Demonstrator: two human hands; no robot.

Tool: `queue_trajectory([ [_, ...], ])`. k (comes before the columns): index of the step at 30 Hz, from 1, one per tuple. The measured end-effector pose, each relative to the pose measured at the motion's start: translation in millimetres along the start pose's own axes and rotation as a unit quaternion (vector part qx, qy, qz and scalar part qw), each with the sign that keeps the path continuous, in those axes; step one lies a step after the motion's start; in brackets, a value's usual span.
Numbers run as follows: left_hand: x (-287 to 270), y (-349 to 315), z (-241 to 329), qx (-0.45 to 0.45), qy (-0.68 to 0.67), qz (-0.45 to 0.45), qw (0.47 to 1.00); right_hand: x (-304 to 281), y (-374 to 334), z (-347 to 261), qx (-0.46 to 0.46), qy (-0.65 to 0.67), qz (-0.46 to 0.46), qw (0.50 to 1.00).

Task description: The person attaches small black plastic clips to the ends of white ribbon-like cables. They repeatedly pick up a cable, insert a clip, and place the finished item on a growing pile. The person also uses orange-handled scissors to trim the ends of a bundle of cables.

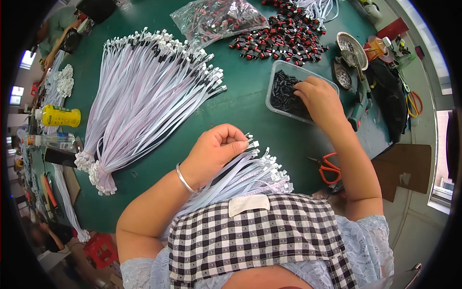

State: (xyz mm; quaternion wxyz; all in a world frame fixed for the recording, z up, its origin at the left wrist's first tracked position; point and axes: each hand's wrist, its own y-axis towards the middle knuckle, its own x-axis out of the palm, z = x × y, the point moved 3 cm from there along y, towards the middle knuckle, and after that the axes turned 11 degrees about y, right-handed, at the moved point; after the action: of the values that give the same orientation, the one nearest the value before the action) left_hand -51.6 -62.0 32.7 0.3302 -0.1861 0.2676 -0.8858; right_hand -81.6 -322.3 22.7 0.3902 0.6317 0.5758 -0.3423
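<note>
My left hand (pixel 215 153), a metal bangle at its wrist, has thumb and fingers closed on the end of a white flat cable (pixel 247 140), whose thin bare wire tips and small white connector stick out past the fingertips. Under it, a bundle of similar white cables (pixel 262 168) lies against my lap at the table edge. My right hand (pixel 318 98) reaches over the rim of a clear plastic box (pixel 288 114), fingertips pinched together at the short black tubes (pixel 285 91) inside. Whether a tube is between those fingertips is hidden.
A large tied bundle of white cables (pixel 139 106) covers the table's left. Behind are a clear bag (pixel 216 21) and a pile of red-and-black parts (pixel 284 41). Orange-handled pliers (pixel 329 168) lie beside my right forearm. Bottles (pixel 60 116) stand left; another person's arm (pixel 60 41) shows far left.
</note>
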Motion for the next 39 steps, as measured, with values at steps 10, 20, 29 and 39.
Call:
queue_trajectory([
  [10, 3, 0, 0, 0.027, -0.025, -0.019, 0.999, -12, -14, -73, -0.141, 0.205, -0.078, 0.965],
  [20, 3, -2, 4, 0.013, -0.015, -0.021, 1.000, -2, -18, -80, -0.019, 0.407, -0.234, 0.883],
  [29, 2, -2, 4, 0.007, 0.006, -0.032, 0.999, 3, -18, -79, -0.044, 0.405, -0.276, 0.871],
  [39, 1, 0, 2, 0.007, 0.005, -0.042, 0.999, 4, -18, -77, -0.040, 0.406, -0.287, 0.866],
])
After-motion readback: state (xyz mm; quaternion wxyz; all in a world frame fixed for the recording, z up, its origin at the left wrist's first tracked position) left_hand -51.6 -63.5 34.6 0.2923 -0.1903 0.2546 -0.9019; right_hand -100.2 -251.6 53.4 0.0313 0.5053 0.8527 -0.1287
